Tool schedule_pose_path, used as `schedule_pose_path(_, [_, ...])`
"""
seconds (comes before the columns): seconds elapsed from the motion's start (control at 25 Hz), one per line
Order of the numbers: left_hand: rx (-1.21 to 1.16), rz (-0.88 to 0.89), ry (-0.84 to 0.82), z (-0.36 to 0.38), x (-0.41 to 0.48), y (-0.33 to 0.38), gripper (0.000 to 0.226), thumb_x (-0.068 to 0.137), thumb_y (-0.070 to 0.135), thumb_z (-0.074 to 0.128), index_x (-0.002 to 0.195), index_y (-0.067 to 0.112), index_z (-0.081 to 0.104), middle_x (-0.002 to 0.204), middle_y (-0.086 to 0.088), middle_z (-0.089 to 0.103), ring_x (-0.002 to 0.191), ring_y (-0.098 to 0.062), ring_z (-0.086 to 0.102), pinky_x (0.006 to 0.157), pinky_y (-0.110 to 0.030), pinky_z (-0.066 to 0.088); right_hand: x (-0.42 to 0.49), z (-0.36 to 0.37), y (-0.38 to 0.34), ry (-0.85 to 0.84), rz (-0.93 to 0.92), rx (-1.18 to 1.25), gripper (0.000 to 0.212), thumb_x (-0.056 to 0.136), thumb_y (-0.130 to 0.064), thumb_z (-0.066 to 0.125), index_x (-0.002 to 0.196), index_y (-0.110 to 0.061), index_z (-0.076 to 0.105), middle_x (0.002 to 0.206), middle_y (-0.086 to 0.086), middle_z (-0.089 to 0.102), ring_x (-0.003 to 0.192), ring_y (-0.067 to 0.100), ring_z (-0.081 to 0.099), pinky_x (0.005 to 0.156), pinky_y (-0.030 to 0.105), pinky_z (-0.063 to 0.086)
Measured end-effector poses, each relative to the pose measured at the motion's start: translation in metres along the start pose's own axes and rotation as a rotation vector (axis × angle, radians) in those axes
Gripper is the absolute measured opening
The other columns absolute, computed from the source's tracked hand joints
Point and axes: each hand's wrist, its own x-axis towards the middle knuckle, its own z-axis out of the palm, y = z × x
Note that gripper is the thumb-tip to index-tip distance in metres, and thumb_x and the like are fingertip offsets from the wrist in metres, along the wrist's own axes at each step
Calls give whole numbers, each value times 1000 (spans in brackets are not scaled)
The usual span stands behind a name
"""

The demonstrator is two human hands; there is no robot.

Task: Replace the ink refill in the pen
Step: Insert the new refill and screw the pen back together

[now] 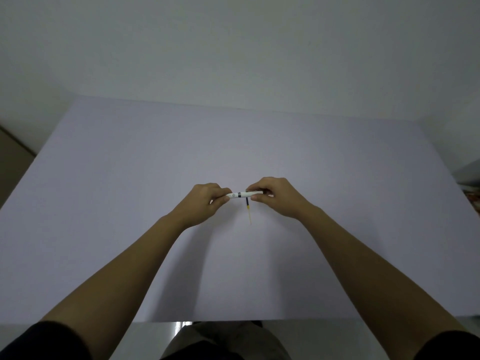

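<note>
The left hand (205, 197) pinches one end of a white pen (240, 195), held level above the middle of the pale, smooth bench (130, 178). The pen is a slim tube with a dark band. A thin refill (248, 210), dark then yellowish, lies on the bench just beneath it. The right hand (275, 194) pinches the pen's other end.

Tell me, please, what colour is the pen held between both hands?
The slim plastic pen is white with a dark band, clearest in the head view.

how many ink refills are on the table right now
1: a thin refill with a dark upper part and yellowish lower part lies on the pale table, beneath the white pen.
</note>
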Motion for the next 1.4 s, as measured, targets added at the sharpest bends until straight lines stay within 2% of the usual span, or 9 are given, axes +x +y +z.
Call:
schedule_pose_path(0.32, [-11, 1, 38, 1, -2, 0, 18, 93, 18, 50, 102, 16, 66, 70, -8, 59, 63, -20, 48, 61, -28, 37, 2, 2, -4, 0, 37, -10, 20, 89, -22, 58, 105, -20, 69, 83, -3, 64, 67, 0, 49, 62, 3, 37])
schedule_pose_path(0.48, [-14, -9, 78, 3, -3, 1, 18, 93, 16, 51, 103, 14, 66, 70, -8, 58, 62, -18, 47, 60, -26, 36, 8, 2, -10, -11, 61, -19, 21, 90, -22, 57, 107, -17, 68, 92, 2, 69, 70, 3, 51, 61, 7, 37])
schedule_pose_path(0.72, [-7, -21, 108, 4, -4, 1, 19, 93, 16, 50, 104, 12, 65, 71, -12, 60, 65, -21, 49, 62, -31, 39, 12, 1, -13, -8, 41, -27, 22, 89, -20, 57, 107, -14, 68, 88, -3, 64, 68, -1, 51, 62, 1, 37])
schedule_pose_path(0.96, [81, -1, 52, 8, -2, 0, 18, 93, 19, 49, 99, 13, 65, 72, -10, 61, 65, -23, 51, 61, -35, 41, 11, 3, -9, -50, 28, -46, 21, 91, -20, 55, 108, -14, 65, 95, 4, 63, 75, 6, 49, 67, 14, 36])
schedule_pose_path(1.08, [109, -28, 30, 11, 0, -3, 20, 91, 23, 52, 102, 14, 67, 84, -7, 62, 77, -22, 54, 66, -33, 42, 12, 5, -6, -25, 62, 28, 21, 89, -19, 58, 108, -16, 66, 92, -2, 61, 74, 1, 52, 67, 5, 39])
schedule_pose_path(1.16, [118, -64, -1, 16, 1, -2, 21, 91, 24, 53, 101, 14, 68, 82, -10, 63, 75, -23, 55, 65, -33, 41, 13, 9, -6, 21, 107, 161, 28, 89, -20, 58, 116, -17, 61, 97, -4, 62, 83, 1, 58, 73, 3, 42])
schedule_pose_path(1.24, [119, -128, -20, 25, 1, -1, 21, 91, 24, 53, 92, 10, 69, 73, -15, 62, 66, -23, 53, 61, -34, 40, 16, 15, -1, 102, 140, 217, 36, 92, -24, 54, 127, -16, 53, 113, 2, 63, 104, 12, 60, 91, 14, 43])
schedule_pose_path(1.32, [47, -264, -3, 35, 1, -2, 28, 90, 23, 54, 73, 3, 64, 58, -13, 56, 53, -17, 46, 53, -27, 37, 18, 24, 11, 145, 179, 124, 40, 96, -27, 44, 134, -12, 45, 134, 9, 54, 124, 19, 49, 105, 26, 34])
schedule_pose_path(1.4, [-37, -412, 32, 47, 4, -4, 35, 89, 22, 56, 59, 4, 53, 45, -2, 43, 42, -10, 35, 45, -21, 27, 15, 38, 31, 127, 262, 15, 44, 99, -26, 35, 139, -8, 35, 148, 11, 39, 137, 21, 34, 112, 29, 23])
